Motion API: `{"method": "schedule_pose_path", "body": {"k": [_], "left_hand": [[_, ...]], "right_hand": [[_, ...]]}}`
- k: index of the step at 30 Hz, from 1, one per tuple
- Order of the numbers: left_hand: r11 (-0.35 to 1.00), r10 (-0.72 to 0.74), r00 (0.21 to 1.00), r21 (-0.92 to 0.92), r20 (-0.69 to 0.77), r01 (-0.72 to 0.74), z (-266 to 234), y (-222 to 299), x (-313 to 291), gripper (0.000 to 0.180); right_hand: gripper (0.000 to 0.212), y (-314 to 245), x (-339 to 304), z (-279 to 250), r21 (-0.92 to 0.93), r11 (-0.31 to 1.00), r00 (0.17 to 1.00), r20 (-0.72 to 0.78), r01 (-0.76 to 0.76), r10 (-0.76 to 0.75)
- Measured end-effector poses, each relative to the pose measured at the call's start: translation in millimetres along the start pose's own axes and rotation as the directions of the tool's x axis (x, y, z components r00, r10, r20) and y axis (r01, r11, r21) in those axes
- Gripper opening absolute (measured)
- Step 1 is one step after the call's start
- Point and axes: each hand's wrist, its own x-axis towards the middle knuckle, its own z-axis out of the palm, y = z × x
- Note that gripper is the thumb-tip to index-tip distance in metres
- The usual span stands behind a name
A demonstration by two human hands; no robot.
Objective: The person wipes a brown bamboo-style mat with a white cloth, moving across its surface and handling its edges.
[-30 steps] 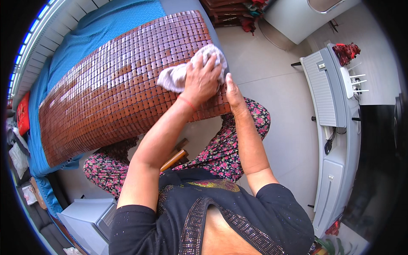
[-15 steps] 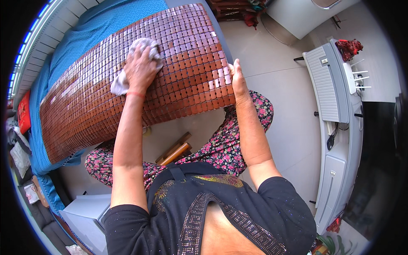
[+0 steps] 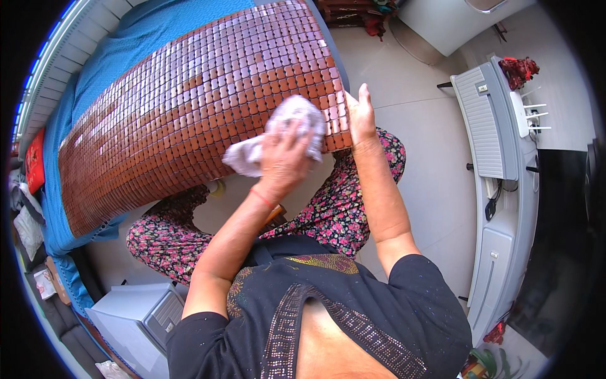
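A mat of reddish-brown tiles [image 3: 208, 101] is draped over a blue-covered bed and reaches toward my knees. My left hand [image 3: 287, 151], a thin red band on its wrist, presses a crumpled pale cloth [image 3: 300, 114] on the mat near its front right corner. Part of the cloth hangs loose to the left of the hand. At the mat's right edge is my right hand [image 3: 362, 120], holding that edge near the corner; one digit points up, and some fingers are partly hidden.
The blue bedcover [image 3: 145, 38] shows behind the mat. A wooden piece [image 3: 275, 216] sits between my knees. On the right stands a grey-white cabinet [image 3: 486, 126] with a white router [image 3: 521, 115] on it. A grey box-shaped unit [image 3: 126, 316] stands at the lower left.
My left hand has slid the cloth right and nearer to me, from the middle of the mat to its front right part. The right hand stays at the edge, shifted slightly.
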Motion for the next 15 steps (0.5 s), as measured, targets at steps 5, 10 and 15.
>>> {"method": "schedule_pose_path", "body": {"k": [5,10,15], "left_hand": [[0.961,0.017,0.993,-0.273,-0.115,-0.048,12.1,42.4,37.5,0.060],[0.991,0.133,0.983,0.010,-0.128,-0.132,15.3,12.8,84.5,0.058],[0.959,-0.115,0.992,0.257,-0.046,0.123,2.8,-52.3,94.1,0.052]], "right_hand": [[0.089,-0.1,-7.3,5.6,0.133,0.990,0.986,-0.154,-0.047,0.067],[0.089,0.4,-3.0,6.9,0.132,0.990,0.995,-0.088,0.053,-0.042],[0.094,-0.8,-4.9,11.7,0.205,0.979,0.998,0.067,-0.005,-0.009]]}}
